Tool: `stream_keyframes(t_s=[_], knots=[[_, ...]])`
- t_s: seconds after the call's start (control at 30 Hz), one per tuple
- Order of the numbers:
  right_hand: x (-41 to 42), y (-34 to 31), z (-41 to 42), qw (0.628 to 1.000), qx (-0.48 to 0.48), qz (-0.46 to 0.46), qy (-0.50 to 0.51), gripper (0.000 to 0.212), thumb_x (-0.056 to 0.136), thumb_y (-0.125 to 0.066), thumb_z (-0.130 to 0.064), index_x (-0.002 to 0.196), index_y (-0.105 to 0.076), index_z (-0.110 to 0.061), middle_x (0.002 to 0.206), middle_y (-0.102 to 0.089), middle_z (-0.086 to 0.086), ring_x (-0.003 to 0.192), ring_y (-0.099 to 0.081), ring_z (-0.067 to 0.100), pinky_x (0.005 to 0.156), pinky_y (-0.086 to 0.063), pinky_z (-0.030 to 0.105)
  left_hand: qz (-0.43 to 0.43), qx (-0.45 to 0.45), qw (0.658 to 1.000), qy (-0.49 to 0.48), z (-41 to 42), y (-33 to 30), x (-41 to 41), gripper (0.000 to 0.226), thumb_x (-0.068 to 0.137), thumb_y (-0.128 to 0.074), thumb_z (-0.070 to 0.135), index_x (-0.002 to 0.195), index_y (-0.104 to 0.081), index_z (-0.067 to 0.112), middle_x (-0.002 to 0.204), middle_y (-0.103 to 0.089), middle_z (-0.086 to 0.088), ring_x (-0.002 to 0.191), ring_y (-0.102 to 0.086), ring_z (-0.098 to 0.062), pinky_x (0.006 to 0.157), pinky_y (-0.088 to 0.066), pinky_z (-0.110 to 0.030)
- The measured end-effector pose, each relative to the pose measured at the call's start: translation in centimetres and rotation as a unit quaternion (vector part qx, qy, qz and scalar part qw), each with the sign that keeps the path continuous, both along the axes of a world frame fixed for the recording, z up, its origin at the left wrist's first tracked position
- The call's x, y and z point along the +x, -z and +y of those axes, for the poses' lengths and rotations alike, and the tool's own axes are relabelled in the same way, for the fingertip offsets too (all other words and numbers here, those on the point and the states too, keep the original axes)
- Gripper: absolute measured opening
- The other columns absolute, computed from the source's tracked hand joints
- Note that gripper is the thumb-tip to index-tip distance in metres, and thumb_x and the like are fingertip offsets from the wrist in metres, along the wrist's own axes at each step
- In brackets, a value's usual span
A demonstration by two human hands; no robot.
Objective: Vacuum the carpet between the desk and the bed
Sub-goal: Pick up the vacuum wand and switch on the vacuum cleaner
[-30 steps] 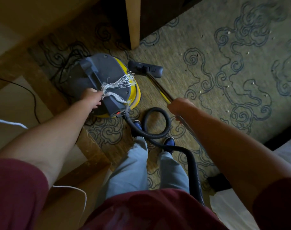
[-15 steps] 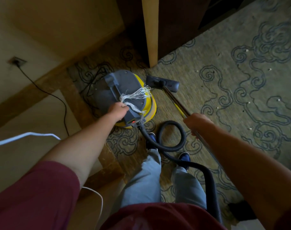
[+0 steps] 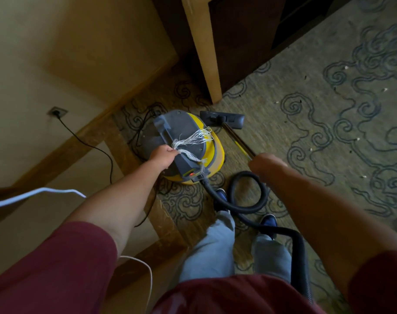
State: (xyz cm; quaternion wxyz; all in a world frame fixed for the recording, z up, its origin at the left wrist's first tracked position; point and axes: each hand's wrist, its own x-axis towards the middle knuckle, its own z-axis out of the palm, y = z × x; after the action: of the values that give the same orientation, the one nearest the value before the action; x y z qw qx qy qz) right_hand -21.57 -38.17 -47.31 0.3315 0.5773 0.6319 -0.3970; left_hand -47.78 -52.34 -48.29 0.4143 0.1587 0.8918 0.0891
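A yellow canister vacuum [image 3: 216, 152] with a grey lid stands on the patterned carpet [image 3: 306, 137] near the wall. My left hand [image 3: 162, 155] grips its grey carry handle, which has frayed white string tied to it. My right hand [image 3: 264, 160] is closed around the metal wand [image 3: 237, 140]. The wand runs forward to the dark floor head [image 3: 222, 118], which rests on the carpet beside the canister. A black hose [image 3: 249, 200] loops from the canister past my feet and off to the lower right.
A wooden desk panel [image 3: 203, 53] stands just beyond the floor head, dark underneath. A black power cord [image 3: 91, 146] runs from a wall socket [image 3: 57, 112] to the canister. A wooden baseboard [image 3: 129, 155] lines the left. White crumbs dot the carpet to the right.
The view has shifted so the canister and floor head appear lower and further right. Both hands keep their grips, and the socket on the wall has come into sight.
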Motion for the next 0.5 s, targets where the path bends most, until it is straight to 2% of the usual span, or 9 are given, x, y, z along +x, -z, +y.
stream_keyframes(t_s=[0.1,0.17,0.23,0.3,0.4,0.5], knots=[[0.1,-0.1,0.0,0.999,-0.003,0.003,-0.041,0.018,0.086,-0.049,-0.02,0.095,-0.064,-0.014,0.101,-0.065,0.007,0.092,-0.065,0.028,0.072,-0.053,0.034,0.006,-0.012,1.0,0.015,-0.2,-1.3,0.6,0.02,0.096,-0.06,0.031,0.087,-0.058,0.013,0.089,-0.061,-0.014,0.084,-0.06,-0.025,0.088,-0.056,-0.042],[0.1,-0.2,-0.2,0.999,-0.007,0.005,-0.039,0.016,0.084,-0.048,-0.02,0.091,-0.061,-0.016,0.097,-0.065,0.006,0.089,-0.066,0.027,0.069,-0.053,0.032,0.015,-0.025,0.999,0.018,-0.5,-2.5,0.5,0.018,0.097,-0.057,0.028,0.09,-0.059,0.012,0.09,-0.062,-0.016,0.085,-0.06,-0.025,0.089,-0.055,-0.041],[0.1,-0.4,-0.4,1.0,-0.012,0.018,-0.013,0.018,0.083,-0.048,-0.02,0.088,-0.063,-0.013,0.095,-0.068,0.007,0.088,-0.068,0.027,0.073,-0.056,0.034,0.025,-0.027,0.999,0.009,-0.4,-3.5,0.2,0.019,0.098,-0.055,0.026,0.096,-0.062,0.009,0.1,-0.067,-0.024,0.087,-0.063,-0.028,0.089,-0.055,-0.044],[0.3,-0.5,-0.4,0.999,-0.019,0.028,0.021,0.017,0.085,-0.048,-0.02,0.089,-0.064,-0.013,0.101,-0.07,0.009,0.094,-0.069,0.028,0.083,-0.057,0.04,0.032,-0.03,0.999,-0.002,0.0,-4.0,-0.1,0.025,0.099,-0.053,0.026,0.103,-0.064,0.004,0.113,-0.068,-0.025,0.096,-0.067,-0.036,0.09,-0.056,-0.046],[0.8,-0.5,-0.4,0.998,-0.025,0.037,0.053,0.021,0.088,-0.049,-0.022,0.099,-0.065,-0.012,0.105,-0.069,0.011,0.097,-0.068,0.029,0.087,-0.057,0.044,0.039,-0.025,0.999,-0.003,0.4,-4.0,-0.5,0.026,0.098,-0.054,0.027,0.107,-0.065,0.005,0.116,-0.068,-0.022,0.102,-0.067,-0.035,0.092,-0.057,-0.046],[1.2,-0.3,-0.5,0.997,-0.023,0.037,0.066,0.015,0.088,-0.052,-0.022,0.083,-0.063,-0.013,0.101,-0.07,0.011,0.094,-0.069,0.029,0.086,-0.057,0.044,0.058,-0.019,0.998,0.012,0.3,-2.8,-0.6,0.025,0.096,-0.058,0.024,0.116,-0.065,0.01,0.122,-0.066,-0.015,0.111,-0.062,-0.031,0.099,-0.053,-0.042]])
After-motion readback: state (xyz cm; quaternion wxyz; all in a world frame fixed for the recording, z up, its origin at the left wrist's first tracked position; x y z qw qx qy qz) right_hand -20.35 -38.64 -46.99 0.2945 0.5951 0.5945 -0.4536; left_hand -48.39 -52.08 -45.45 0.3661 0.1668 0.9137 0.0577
